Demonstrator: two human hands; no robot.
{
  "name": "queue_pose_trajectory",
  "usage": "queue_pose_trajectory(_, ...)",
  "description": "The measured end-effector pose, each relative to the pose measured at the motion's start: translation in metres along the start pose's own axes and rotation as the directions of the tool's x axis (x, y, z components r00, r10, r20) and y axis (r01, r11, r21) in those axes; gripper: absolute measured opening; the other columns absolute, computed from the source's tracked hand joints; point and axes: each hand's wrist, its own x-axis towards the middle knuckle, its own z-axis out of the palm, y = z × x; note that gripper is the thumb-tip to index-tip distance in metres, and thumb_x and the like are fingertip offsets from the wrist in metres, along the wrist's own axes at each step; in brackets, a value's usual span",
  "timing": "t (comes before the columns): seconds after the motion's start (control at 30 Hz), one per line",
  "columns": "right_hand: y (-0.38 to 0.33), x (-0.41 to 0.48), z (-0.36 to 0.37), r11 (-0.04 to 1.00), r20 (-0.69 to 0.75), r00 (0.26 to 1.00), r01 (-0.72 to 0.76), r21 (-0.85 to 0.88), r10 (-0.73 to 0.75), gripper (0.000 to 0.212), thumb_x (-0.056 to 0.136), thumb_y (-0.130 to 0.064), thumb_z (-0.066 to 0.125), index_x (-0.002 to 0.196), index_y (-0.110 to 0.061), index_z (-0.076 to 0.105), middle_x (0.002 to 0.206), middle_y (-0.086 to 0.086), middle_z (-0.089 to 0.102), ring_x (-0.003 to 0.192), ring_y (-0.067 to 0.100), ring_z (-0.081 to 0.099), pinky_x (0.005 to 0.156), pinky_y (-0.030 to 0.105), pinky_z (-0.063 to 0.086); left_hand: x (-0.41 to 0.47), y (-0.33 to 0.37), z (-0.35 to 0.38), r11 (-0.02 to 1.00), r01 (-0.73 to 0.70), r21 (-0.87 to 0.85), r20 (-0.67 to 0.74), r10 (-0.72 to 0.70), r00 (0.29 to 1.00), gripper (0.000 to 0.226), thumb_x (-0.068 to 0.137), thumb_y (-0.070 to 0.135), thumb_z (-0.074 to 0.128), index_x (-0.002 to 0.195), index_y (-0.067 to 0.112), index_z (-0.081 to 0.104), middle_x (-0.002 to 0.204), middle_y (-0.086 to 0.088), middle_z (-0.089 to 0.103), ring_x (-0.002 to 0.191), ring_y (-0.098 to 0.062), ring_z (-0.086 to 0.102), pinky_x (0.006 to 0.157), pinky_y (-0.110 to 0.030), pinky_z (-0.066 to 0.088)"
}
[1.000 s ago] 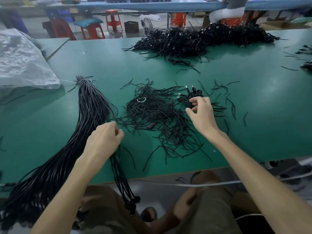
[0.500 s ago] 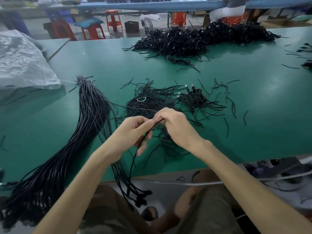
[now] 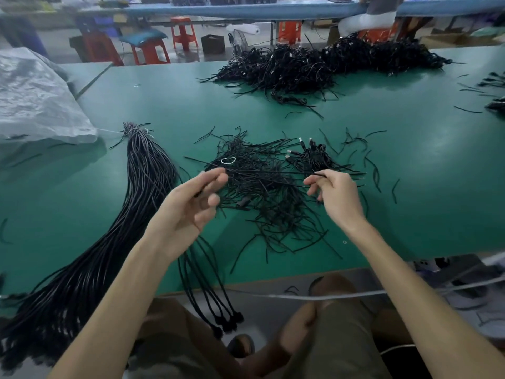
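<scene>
The left hand [image 3: 191, 209] and the right hand [image 3: 337, 198] are raised a little above the green table [image 3: 423, 187], near its near edge. Between them they hold one thin black strand [image 3: 273, 172], stretched almost level. The right hand pinches its right end between thumb and forefinger, and the other fingers are loosely curled. The left hand is turned palm up, and its thumb and forefinger close on the left end, though motion blur makes the grip hard to read. A small bunch of cables [image 3: 203, 272] comes out from under the left hand and hangs over the table's near edge, ending in dark plugs above the person's lap. Whether the hand grips this bunch cannot be told.

The strand hangs just over a loose pile of short strands [image 3: 262, 203] in the middle of the table. A small white ring [image 3: 228, 160] lies on the far left part of the pile, and a few cables with metal plugs [image 3: 308, 155] lie on its far right part. To the left, a big tied bundle of cables [image 3: 142, 187] runs from mid-table to the near left corner. A large heap of cables [image 3: 314, 67] lies at the far side, and a grey plastic sheet [image 3: 35, 99] lies far left.
</scene>
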Motion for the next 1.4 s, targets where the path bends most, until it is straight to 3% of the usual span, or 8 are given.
queue_pose_trajectory(0.13, 0.0, -0.012, 0.001, 0.995, 0.095, 0.993, 0.081, -0.061, -0.075, 0.028, 0.107, -0.018, 0.047, 0.096, -0.017, 0.074, 0.079, -0.005, 0.07, 0.065, 0.017, 0.055, 0.061, 0.024, 0.046, 0.004, -0.003, 0.003, 0.861, -0.084, -0.502, -0.105, 0.036, 0.994, 0.03, 0.098, 0.017, 0.063, 0.123, 0.002, 0.068, 0.126, -0.006, 0.068, 0.091, -0.005, 0.068, 0.074, -0.015, 0.052)
queue_pose_trajectory(0.4, 0.0, -0.047, -0.008, 0.648, 0.457, 0.795, 0.596, -0.473, -0.398, 0.019, 0.102, -0.015, 0.054, 0.11, -0.011, 0.071, 0.092, -0.004, 0.064, 0.09, 0.015, 0.049, 0.08, 0.034, 0.052, 0.012, -0.008, 0.01, 0.906, -0.11, -0.409, -0.28, -0.01, 0.96, 0.038, 0.107, 0.046, 0.042, 0.084, 0.02, 0.057, 0.093, 0.004, 0.061, 0.095, -0.014, 0.064, 0.098, -0.031, 0.051)
queue_pose_trajectory(0.53, -0.001, -0.05, -0.007, 0.684, 0.483, 0.777, 0.607, -0.405, -0.403, 0.03, 0.098, -0.042, 0.055, 0.1, -0.016, 0.069, 0.094, -0.01, 0.062, 0.092, 0.008, 0.048, 0.081, 0.02, 0.043, 0.008, -0.004, 0.015, 0.752, -0.036, -0.658, -0.051, 0.004, 0.999, 0.037, 0.11, 0.039, 0.041, 0.083, 0.017, 0.055, 0.066, 0.009, 0.041, 0.056, -0.006, 0.036, 0.056, -0.016, 0.04)
queue_pose_trajectory(0.77, -0.008, -0.029, -0.018, 0.982, 0.362, 0.915, 0.146, 0.118, -0.179, 0.057, 0.09, -0.061, 0.053, 0.064, -0.013, 0.068, 0.065, 0.015, 0.066, 0.059, 0.038, 0.056, 0.067, 0.031, 0.043, -0.011, 0.01, 0.016, 0.996, 0.089, 0.016, 0.447, -0.087, 0.89, 0.044, 0.11, 0.035, 0.042, 0.075, 0.013, 0.058, 0.052, 0.008, 0.045, 0.04, -0.007, 0.039, 0.042, -0.02, 0.029)
queue_pose_trajectory(0.87, -0.024, -0.018, -0.012, 0.982, 0.214, 0.97, 0.08, 0.174, -0.117, 0.064, 0.099, -0.054, 0.05, 0.059, -0.007, 0.068, 0.056, 0.007, 0.067, 0.051, 0.018, 0.06, 0.069, 0.023, 0.046, -0.014, -0.003, 0.036, 0.753, -0.069, 0.655, 0.498, -0.361, 0.788, 0.046, 0.111, 0.034, 0.038, 0.091, 0.002, 0.065, 0.079, -0.01, 0.076, 0.056, -0.021, 0.07, 0.049, -0.028, 0.05)
queue_pose_trajectory(0.97, -0.047, -0.017, -0.003, 0.925, 0.172, 0.984, -0.033, 0.377, -0.035, 0.057, 0.102, -0.049, 0.053, 0.066, -0.007, 0.069, 0.054, 0.0, 0.064, 0.043, 0.004, 0.046, 0.049, 0.012, 0.037, -0.012, -0.033, 0.056, 0.548, -0.1, 0.83, 0.241, -0.192, 0.951, 0.041, 0.11, 0.03, 0.039, 0.111, 0.006, 0.071, 0.103, 0.0, 0.079, 0.092, -0.019, 0.077, 0.082, -0.045, 0.062)
queue_pose_trajectory(1.23, -0.073, -0.083, 0.044, 0.932, 0.33, 0.889, 0.229, 0.281, -0.318, 0.045, 0.107, -0.043, 0.044, 0.076, -0.016, 0.064, 0.055, -0.006, 0.051, 0.047, 0.017, 0.04, 0.046, 0.031, 0.033, 0.003, -0.027, 0.058, 0.994, -0.075, -0.075, -0.193, 0.059, 0.979, 0.053, 0.111, 0.037, 0.025, 0.139, 0.002, 0.054, 0.143, -0.01, 0.061, 0.139, -0.026, 0.051, 0.119, -0.042, 0.036)
queue_pose_trajectory(1.4, -0.061, -0.075, 0.054, 0.955, 0.353, 0.892, 0.23, 0.184, -0.283, 0.054, 0.096, -0.059, 0.052, 0.065, -0.015, 0.059, 0.055, -0.004, 0.058, 0.045, 0.006, 0.041, 0.05, 0.022, 0.033, -0.004, -0.008, 0.055, 0.853, 0.021, -0.521, -0.023, -0.038, 0.999, 0.035, 0.109, 0.024, 0.037, 0.08, 0.017, 0.054, 0.064, 0.009, 0.045, 0.041, -0.008, 0.032, 0.05, -0.023, 0.032)
